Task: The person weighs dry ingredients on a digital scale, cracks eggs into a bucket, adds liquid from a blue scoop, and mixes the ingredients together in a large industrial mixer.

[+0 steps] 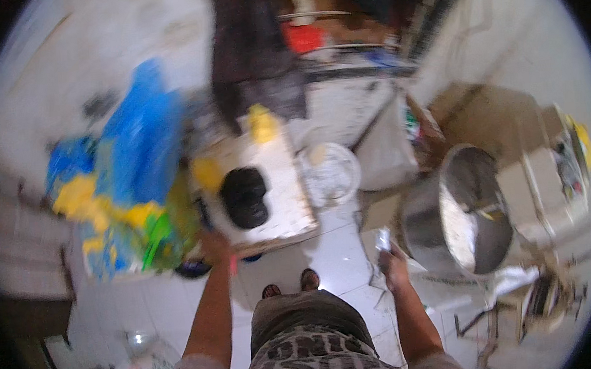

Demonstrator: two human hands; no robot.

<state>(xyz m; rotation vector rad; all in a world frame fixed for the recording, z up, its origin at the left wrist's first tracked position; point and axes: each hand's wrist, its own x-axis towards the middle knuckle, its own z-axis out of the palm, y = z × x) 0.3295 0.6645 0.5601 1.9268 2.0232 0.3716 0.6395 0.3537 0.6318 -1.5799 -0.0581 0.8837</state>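
Note:
My right hand (394,265) is closed around a small pale, shiny object (382,239), whose kind the blur hides. It is held over the white floor, just left of a large metal pot (421,210) that has white material inside. My left hand (215,246) is by the near left corner of a low white-topped stand (290,212). Motion smears its fingers, and a small pinkish-red bit (232,263) shows beside it. On the stand lie a black bundle (245,198), probably plastic, and a yellow item (262,125).
Blue plastic (142,147) and yellow bags (84,199) are heaped at the left. A round white tub (332,175) stands right of the stand. Brown cardboard (489,116) is behind the pot. A dark cloth (248,50) hangs at the back. Tiled floor (341,250) surrounds my feet.

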